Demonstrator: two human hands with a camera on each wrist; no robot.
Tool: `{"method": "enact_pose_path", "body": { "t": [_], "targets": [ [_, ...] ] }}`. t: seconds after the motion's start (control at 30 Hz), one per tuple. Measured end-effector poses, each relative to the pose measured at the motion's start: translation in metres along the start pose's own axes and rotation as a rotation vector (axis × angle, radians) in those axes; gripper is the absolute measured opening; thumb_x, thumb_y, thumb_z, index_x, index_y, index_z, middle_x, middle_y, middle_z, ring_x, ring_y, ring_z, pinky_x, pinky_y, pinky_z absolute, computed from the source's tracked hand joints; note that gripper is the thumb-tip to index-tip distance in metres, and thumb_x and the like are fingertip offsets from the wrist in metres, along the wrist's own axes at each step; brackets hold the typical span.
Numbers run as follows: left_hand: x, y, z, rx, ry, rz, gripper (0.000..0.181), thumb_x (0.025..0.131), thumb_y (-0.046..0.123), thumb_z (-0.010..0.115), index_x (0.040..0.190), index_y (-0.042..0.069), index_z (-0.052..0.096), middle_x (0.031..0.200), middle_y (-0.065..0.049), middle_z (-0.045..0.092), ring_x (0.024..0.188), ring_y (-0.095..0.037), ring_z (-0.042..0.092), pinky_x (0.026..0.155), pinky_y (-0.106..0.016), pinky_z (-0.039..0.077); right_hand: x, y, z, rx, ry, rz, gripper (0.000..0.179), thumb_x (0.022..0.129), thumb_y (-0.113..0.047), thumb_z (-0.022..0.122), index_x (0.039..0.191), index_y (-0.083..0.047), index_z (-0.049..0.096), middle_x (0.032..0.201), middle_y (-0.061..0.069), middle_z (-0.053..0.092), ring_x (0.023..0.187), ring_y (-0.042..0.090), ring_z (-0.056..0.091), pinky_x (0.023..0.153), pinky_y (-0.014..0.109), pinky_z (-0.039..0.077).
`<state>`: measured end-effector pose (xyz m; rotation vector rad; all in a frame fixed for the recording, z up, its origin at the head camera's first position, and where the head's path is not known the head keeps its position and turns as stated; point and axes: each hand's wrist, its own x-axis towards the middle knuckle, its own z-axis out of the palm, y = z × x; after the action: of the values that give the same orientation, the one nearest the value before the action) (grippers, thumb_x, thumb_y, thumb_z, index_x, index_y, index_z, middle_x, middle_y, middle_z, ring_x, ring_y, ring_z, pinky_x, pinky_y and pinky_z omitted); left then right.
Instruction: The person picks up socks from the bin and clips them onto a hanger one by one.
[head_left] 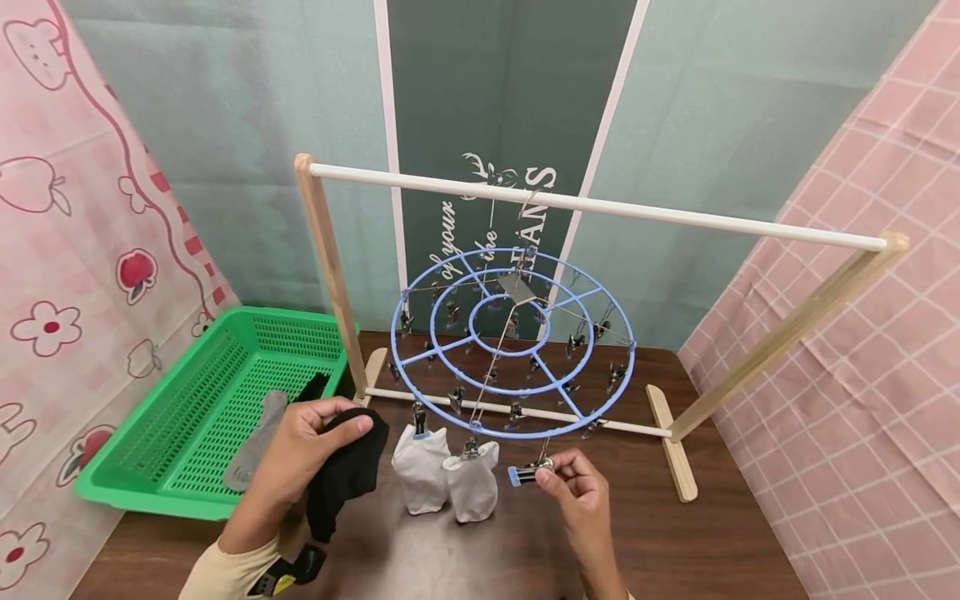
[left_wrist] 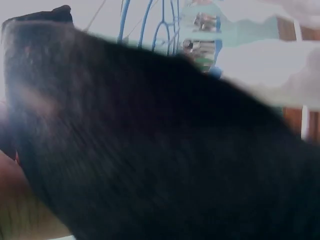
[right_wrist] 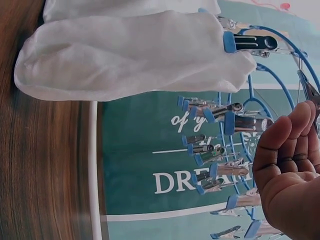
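Note:
My left hand pinches a black sock between thumb and fingers, and the sock hangs down from it. In the left wrist view the black cloth covers most of the picture. My right hand grips a metal clip with blue tips at the front of a round blue drying hanger. Two white socks hang from clips just left of that hand; one white sock shows large in the right wrist view, beside the right hand.
A wooden rack with a white top bar carries the hanger, which has several other clips. At left, a green basket contains a grey sock and something black. Everything stands on a dark wooden table between cloth-covered walls.

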<state>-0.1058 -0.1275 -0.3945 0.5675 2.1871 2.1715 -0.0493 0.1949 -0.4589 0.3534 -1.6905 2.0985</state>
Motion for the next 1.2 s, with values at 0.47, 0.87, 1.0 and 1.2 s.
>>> {"method": "enact_pose_path", "body": {
  "t": [0.47, 0.87, 1.0, 1.2],
  "targets": [
    [-0.002, -0.007, 0.029, 0.032, -0.106, 0.080, 0.005, 0.090, 0.000, 0.064, 0.094, -0.003, 0.067, 0.084, -0.004, 0.069, 0.068, -0.009, 0.063, 0.056, -0.028, 0.052, 0.001, -0.002, 0.010, -0.024, -0.030, 0.037, 0.021, 0.082, 0.021, 0.051, 0.080, 0.000, 0.052, 0.067, -0.003, 0.061, 0.057, 0.007, 0.059, 0.056, 0.020, 0.049],
    [0.003, -0.018, 0.048, -0.043, -0.170, 0.041, 0.008, 0.090, -0.001, 0.064, 0.095, -0.007, 0.063, 0.084, -0.001, 0.067, 0.071, -0.008, 0.061, 0.062, -0.024, 0.050, 0.000, 0.000, 0.018, -0.005, -0.021, 0.059, 0.023, 0.082, 0.020, 0.051, 0.080, -0.003, 0.050, 0.071, -0.006, 0.060, 0.056, 0.004, 0.056, 0.054, 0.019, 0.049],
    [0.003, -0.023, 0.052, -0.058, -0.193, 0.051, 0.008, 0.090, -0.002, 0.063, 0.095, -0.008, 0.062, 0.084, 0.001, 0.066, 0.071, -0.006, 0.059, 0.062, -0.023, 0.048, 0.000, 0.000, 0.019, 0.011, -0.016, 0.069, 0.026, 0.081, 0.021, 0.049, 0.081, -0.006, 0.051, 0.071, -0.007, 0.061, 0.055, 0.004, 0.057, 0.054, 0.019, 0.049],
    [0.004, -0.027, 0.056, -0.067, -0.214, 0.056, 0.007, 0.090, -0.002, 0.063, 0.095, -0.007, 0.062, 0.086, -0.004, 0.065, 0.072, -0.008, 0.060, 0.064, -0.024, 0.050, 0.002, 0.000, 0.021, 0.014, 0.016, 0.122, 0.027, 0.083, 0.017, 0.049, 0.080, -0.010, 0.051, 0.070, -0.007, 0.059, 0.053, 0.004, 0.056, 0.053, 0.019, 0.048]
  ]
}}
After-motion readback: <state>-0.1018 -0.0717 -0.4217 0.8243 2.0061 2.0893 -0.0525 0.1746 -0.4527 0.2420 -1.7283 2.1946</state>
